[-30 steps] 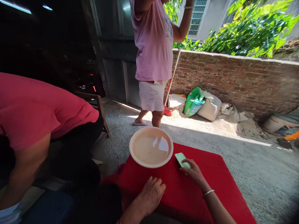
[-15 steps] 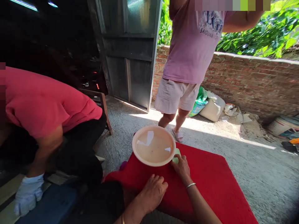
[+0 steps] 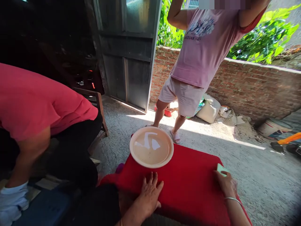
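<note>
The right hand (image 3: 227,185) gripped the green slab (image 3: 221,169), judged light, stiff and best held by its edges, at the table (image 3: 192,185)'s far right corner; the left hand (image 3: 150,192), fingers spread, lay near the basin (image 3: 151,165).

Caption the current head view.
Right hand holding a pale green object at the edge of red cloth, left hand spread near a basin.

The red-covered table (image 3: 192,182) bears a basin of water (image 3: 151,165). The right hand (image 3: 227,184) holds a phone (image 3: 221,168) at its far right corner.
</note>
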Motion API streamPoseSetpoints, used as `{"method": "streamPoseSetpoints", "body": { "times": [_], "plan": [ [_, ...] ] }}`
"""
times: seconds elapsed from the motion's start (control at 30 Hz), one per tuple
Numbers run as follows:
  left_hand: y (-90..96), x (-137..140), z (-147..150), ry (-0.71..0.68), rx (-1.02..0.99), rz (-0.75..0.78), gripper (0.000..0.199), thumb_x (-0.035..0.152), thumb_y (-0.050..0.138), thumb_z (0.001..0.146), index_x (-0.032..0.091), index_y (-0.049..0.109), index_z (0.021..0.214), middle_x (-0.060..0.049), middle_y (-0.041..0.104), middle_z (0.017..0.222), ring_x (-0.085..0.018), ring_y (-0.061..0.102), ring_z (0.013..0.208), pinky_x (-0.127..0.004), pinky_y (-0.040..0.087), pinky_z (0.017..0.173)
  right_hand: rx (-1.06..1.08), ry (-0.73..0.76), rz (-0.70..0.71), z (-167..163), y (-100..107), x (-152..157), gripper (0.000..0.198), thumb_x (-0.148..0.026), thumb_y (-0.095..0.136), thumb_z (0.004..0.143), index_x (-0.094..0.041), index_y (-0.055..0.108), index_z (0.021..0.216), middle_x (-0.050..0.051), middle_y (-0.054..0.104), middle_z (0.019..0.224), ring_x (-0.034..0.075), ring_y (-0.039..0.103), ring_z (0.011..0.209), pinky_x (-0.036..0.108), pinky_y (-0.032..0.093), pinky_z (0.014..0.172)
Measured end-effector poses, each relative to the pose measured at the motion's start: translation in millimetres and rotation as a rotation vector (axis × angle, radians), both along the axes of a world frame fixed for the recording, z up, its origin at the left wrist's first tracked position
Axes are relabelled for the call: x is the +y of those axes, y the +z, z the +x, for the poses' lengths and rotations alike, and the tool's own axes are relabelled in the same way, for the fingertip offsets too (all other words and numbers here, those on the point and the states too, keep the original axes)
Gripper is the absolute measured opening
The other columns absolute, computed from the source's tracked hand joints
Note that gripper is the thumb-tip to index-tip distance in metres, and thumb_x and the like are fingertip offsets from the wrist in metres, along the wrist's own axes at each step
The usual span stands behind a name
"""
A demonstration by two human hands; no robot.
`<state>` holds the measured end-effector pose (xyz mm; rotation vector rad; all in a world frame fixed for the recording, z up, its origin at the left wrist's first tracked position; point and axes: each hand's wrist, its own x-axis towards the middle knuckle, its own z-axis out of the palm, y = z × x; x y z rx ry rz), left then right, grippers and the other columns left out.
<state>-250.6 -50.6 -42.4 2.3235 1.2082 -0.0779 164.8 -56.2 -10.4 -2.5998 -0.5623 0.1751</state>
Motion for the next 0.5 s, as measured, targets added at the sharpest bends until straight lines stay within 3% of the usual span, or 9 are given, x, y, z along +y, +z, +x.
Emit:
{"method": "streamPoseSetpoints", "body": {
  "times": [0.1,0.2,0.3,0.37,0.43,0.5],
  "plan": [
    [-2.7,0.4,-0.5,-0.02,0.014,-0.005,0.087,0.046,0.074,0.08,0.027,0.036,0.155,-0.02,0.01,0.166,-0.039,0.003,0.152,-0.067,0.007,0.119,0.022,0.119,0.013,-67.4,-8.7,30.7,0.057,-0.055,0.061,0.071,-0.021,0.069,0.116,0.021,0.064,0.113,0.035,0.067,0.09,0.043,0.051,0.071],
    [-2.7,0.1,-1.5,-0.023,0.017,0.015,0.086,0.047,0.074,0.08,0.027,0.037,0.155,-0.02,0.013,0.166,-0.039,0.005,0.152,-0.067,0.009,0.119,0.076,0.489,0.114,-134.3,-18.8,51.9,0.044,-0.047,0.064,0.068,-0.026,0.072,0.105,0.01,0.062,0.103,0.027,0.065,0.087,0.038,0.051,0.074],
    [-2.6,-0.4,-1.4,-0.019,0.013,0.046,0.084,0.047,0.074,0.08,0.027,0.038,0.154,-0.02,0.016,0.166,-0.04,0.009,0.152,-0.068,0.011,0.119,0.263,0.851,0.208,-155.3,-21.3,51.8,0.035,-0.042,0.068,0.06,-0.026,0.073,0.09,0.002,0.06,0.09,0.02,0.062,0.074,0.032,0.05,0.068],
    [-2.6,-0.9,-0.7,-0.019,0.011,0.05,0.084,0.046,0.074,0.08,0.027,0.038,0.154,-0.019,0.016,0.166,-0.04,0.01,0.152,-0.068,0.012,0.119,0.324,0.843,0.251,-135.2,-17.0,42.9,0.038,-0.045,0.068,0.058,-0.024,0.073,0.09,0.001,0.062,0.087,0.02,0.061,0.071,0.032,0.049,0.064],
    [-2.1,-1.6,0.3,-0.015,0.016,0.044,0.085,0.046,0.075,0.079,0.027,0.038,0.154,-0.019,0.017,0.166,-0.04,0.01,0.152,-0.068,0.012,0.119,0.283,0.662,0.244,-96.2,-8.6,31.5,0.047,-0.05,0.066,0.061,-0.022,0.072,0.097,0.002,0.064,0.08,0.023,0.062,0.07,0.034,0.049,0.065],
    [-1.3,-2.4,1.3,-0.013,0.021,0.034,0.085,0.046,0.075,0.08,0.027,0.039,0.154,-0.02,0.016,0.166,-0.041,0.01,0.152,-0.067,0.012,0.119,0.18,0.401,0.148,-53.8,1.7,22.1,0.054,-0.054,0.063,0.065,-0.018,0.071,0.104,0.006,0.065,0.072,0.028,0.064,0.072,0.037,0.049,0.064]
  ]
}}
